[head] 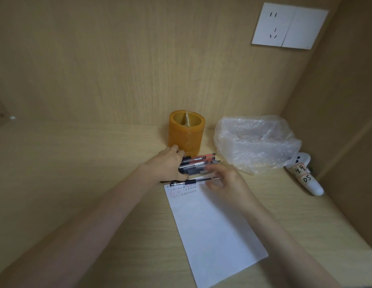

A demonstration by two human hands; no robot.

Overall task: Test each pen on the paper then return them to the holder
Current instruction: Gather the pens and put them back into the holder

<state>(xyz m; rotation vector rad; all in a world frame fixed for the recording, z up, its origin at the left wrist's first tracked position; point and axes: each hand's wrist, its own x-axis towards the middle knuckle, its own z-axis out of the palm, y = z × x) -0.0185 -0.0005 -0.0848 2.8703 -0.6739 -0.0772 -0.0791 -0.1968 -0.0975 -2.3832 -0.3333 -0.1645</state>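
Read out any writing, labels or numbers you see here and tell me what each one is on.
"DS": handwritten on the lower label of the white ghost-faced object at the right.
Upper label on that object: handwritten character, not legible.
Sheet of paper: rows of small red and dark marks along its top edge, too small to read.
Pens under the left hand: barrel print, too blurred to read.
Orange pen holder: no text.

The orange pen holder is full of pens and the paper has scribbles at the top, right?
Not quite. The head view shows the orange pen holder is empty. The pens lie bunched on the desk in front of it, with the left hand on them. The paper does have scribbles at the top.
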